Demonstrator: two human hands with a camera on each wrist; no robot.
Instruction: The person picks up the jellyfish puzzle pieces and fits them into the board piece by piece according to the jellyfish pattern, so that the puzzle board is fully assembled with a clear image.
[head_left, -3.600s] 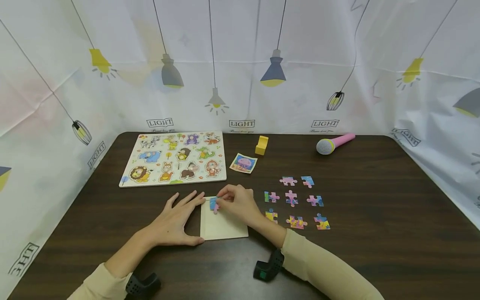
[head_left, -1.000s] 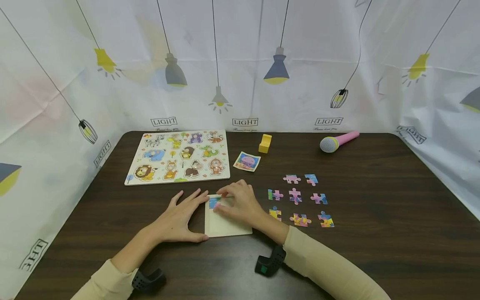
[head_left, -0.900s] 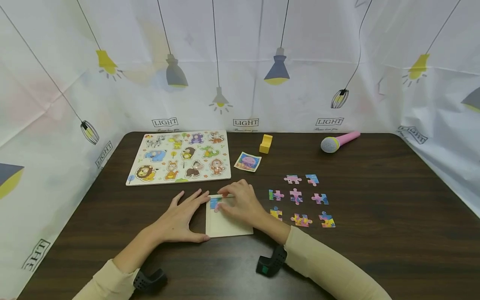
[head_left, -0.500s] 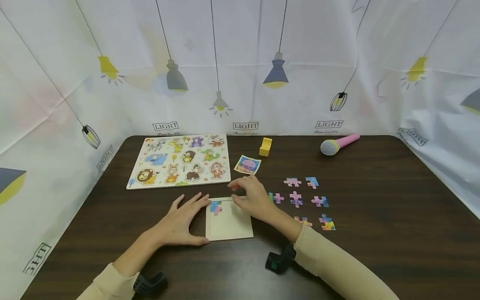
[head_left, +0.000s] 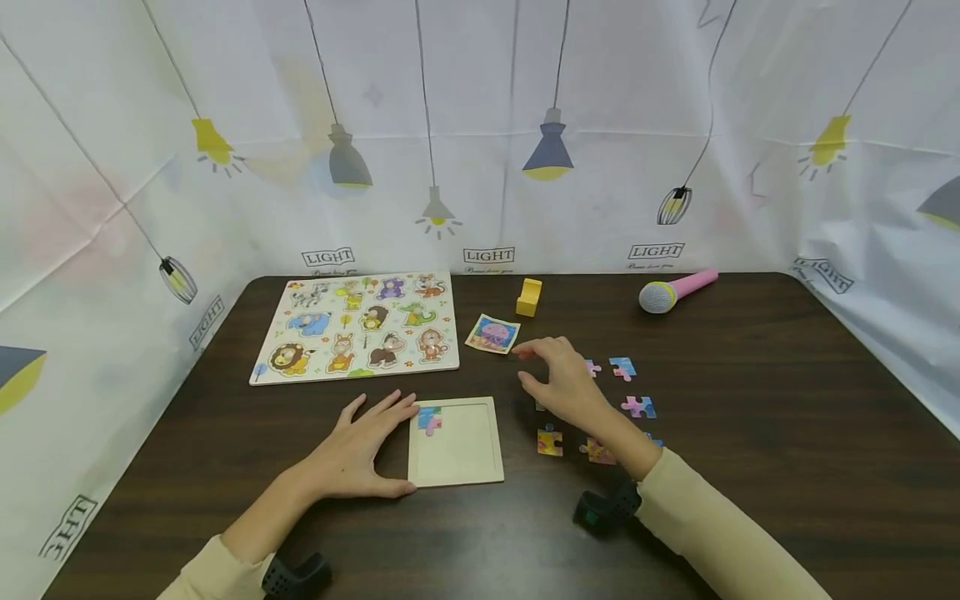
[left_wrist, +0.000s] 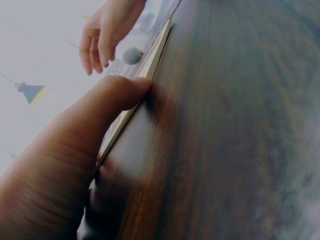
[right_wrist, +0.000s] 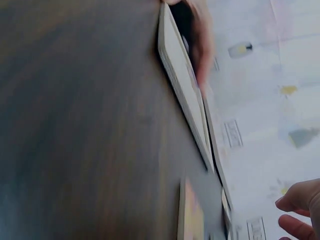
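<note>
A square pale wooden puzzle tray lies on the table, its upper left corner filled with blue, green and pink jigsaw pieces. My left hand is spread along the tray's left side, fingertips at the top corner and thumb at the bottom one; the left wrist view shows the thumb against its edge. Empty, my right hand hovers over the loose jigsaw pieces, fingers loosely bent. Beneath and around it lie a yellow piece, a pink-and-blue piece and several others, some partly hidden.
Behind the tray is a white animal peg puzzle board. A small octopus picture card, a yellow block and a pink toy microphone lie toward the back. A printed curtain surrounds the dark table.
My right hand has let go of a jigsaw piece at the tray's upper left and moved right, over the loose pieces. The left hand has stayed at the tray's edge.
</note>
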